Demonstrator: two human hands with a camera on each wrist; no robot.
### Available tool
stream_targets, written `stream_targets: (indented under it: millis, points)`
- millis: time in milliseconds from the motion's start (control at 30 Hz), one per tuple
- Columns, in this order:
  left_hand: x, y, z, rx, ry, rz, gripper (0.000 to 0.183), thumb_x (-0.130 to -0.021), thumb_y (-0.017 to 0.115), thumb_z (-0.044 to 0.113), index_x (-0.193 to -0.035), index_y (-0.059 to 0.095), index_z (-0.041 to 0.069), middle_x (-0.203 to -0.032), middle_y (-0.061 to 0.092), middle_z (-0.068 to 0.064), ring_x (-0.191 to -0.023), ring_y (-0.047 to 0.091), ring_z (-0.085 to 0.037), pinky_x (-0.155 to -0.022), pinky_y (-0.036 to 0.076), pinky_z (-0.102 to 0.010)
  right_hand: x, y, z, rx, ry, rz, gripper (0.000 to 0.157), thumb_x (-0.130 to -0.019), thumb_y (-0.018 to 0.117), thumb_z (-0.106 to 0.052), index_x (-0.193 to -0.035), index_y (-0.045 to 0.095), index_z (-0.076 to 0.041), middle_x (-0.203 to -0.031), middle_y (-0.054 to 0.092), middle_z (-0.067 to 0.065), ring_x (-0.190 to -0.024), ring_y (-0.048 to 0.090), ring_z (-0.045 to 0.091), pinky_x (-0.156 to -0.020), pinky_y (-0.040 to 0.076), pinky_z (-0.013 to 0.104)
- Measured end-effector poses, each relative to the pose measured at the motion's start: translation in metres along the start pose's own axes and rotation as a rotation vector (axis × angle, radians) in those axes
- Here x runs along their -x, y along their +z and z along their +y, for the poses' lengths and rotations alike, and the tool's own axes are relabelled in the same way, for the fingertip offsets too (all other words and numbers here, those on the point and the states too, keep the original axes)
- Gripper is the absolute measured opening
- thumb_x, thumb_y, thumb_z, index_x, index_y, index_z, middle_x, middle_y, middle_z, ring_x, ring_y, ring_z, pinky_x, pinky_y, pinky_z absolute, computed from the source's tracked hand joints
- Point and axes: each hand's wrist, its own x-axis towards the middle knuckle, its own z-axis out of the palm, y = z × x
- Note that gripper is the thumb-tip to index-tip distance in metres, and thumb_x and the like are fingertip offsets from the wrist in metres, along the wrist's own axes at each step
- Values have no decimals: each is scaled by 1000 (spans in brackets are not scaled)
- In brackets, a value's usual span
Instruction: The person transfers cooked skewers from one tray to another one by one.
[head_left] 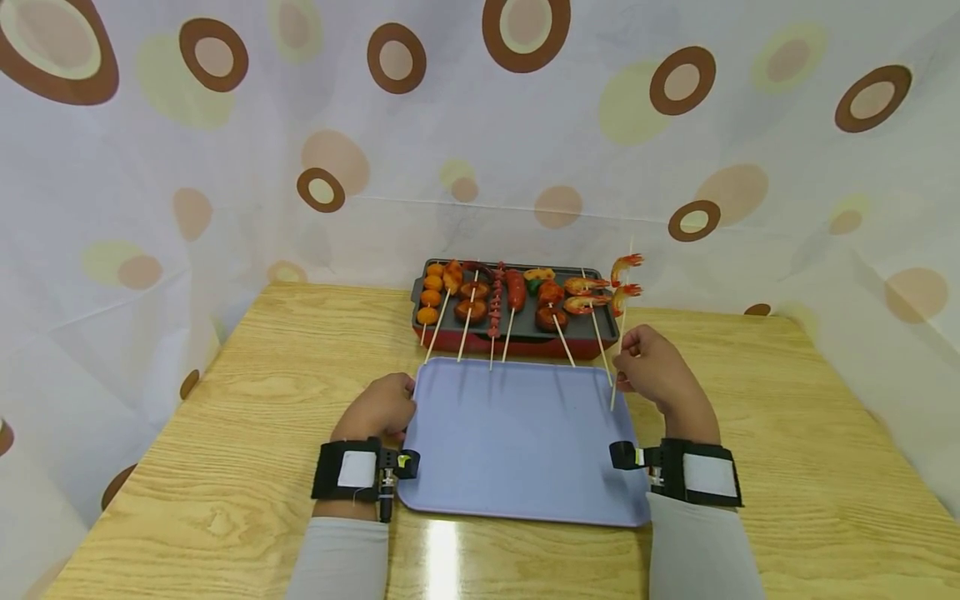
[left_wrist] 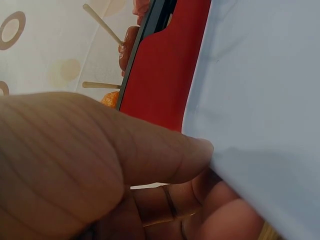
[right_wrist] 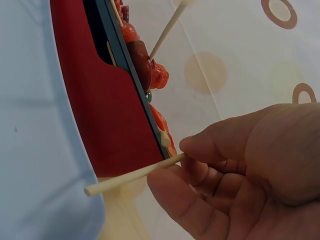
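Head view: the left hand (head_left: 382, 408) is at the left edge of the tray (head_left: 525, 442), near its back corner. The right hand (head_left: 652, 367) holds a skewer (head_left: 627, 298) bearing two shrimps. The shrimp end stands beside the right end of the grill (head_left: 536, 344); the bare tip shows over the tray's back right corner. Contact between shrimps and grill cannot be established. Other skewers (head_left: 471, 310) lie on the grill, their sticks projecting toward the tray.

Left wrist view: the thumb (left_wrist: 192, 152) presses on the tray rim, the fingers bent beneath; the grip is narrow and appears to steady the tray.

Right wrist view: the stick (right_wrist: 135, 175) is pinched between thumb and fingers. In this inspector's judgement, a skewer transfer between grill and tray is in hand; its direction cannot be determined. The next move calls for lowering the skewer level, clear of its neighbours, before release.
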Motion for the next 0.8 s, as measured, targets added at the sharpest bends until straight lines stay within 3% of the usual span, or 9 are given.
stream_targets:
  millis: [367,800]
  points:
    - [0,1,0,-3,24,8,31,-94,49,-1,-123,58,-6,-88,60,-13,-56,58,-19,-47,48,-25,3,-1,-2,34,1,16,15,-98,50,-4,-108,42,3,-93,50,18,-78,58,26,-71,60,40]
    - [1,0,1,-10,17,5,31,-95,49,0,-125,57,-6,-88,60,-13,-57,59,-20,-47,47,-25,7,-3,-4,108,-75,53,25,-98,51,-6,-119,43,4,-103,49,19,-89,60,36,-71,60,41]
